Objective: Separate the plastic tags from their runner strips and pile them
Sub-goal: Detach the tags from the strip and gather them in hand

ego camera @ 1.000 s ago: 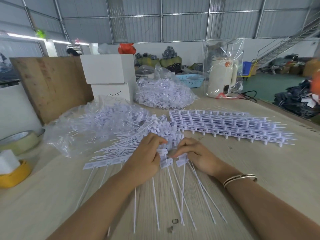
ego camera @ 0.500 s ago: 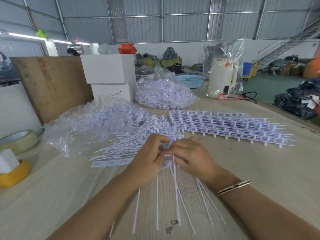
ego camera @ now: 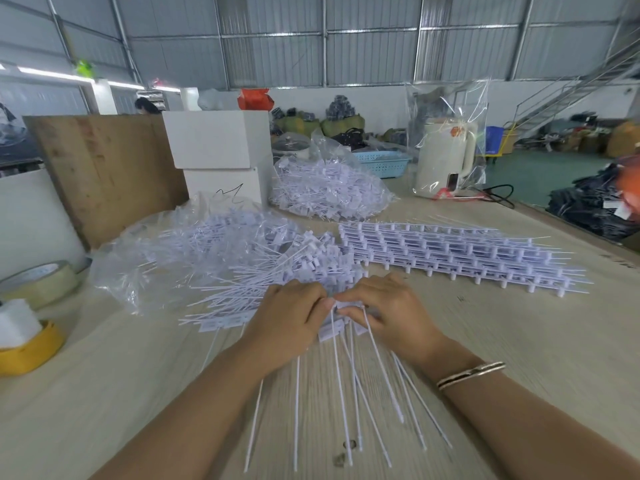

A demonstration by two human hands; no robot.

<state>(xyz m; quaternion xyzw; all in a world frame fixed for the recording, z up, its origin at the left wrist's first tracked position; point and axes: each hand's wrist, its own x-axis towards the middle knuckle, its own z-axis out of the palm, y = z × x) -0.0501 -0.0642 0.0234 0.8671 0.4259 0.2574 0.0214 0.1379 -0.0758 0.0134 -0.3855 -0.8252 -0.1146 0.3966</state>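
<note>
My left hand [ego camera: 289,318] and my right hand [ego camera: 388,311] meet fingertip to fingertip at the table's middle, both pinching the heads of a bunch of white plastic tags [ego camera: 341,382] whose long thin tails fan out toward me. Just behind my hands lies a loose pile of separated tags [ego camera: 277,271]. Stacked runner strips with tags attached [ego camera: 450,254] lie flat to the right of that pile. The tag heads under my fingers are mostly hidden.
A clear bag of tags [ego camera: 194,251] lies at left, a second bag of tags [ego camera: 329,192] behind. White boxes [ego camera: 218,147], a wooden board [ego camera: 104,171], tape rolls [ego camera: 41,282] and a bagged kettle [ego camera: 446,157] stand around the wooden table [ego camera: 519,341].
My hands have drawn together over the tag heads and shifted slightly up and away from me; the tails have fanned a little differently.
</note>
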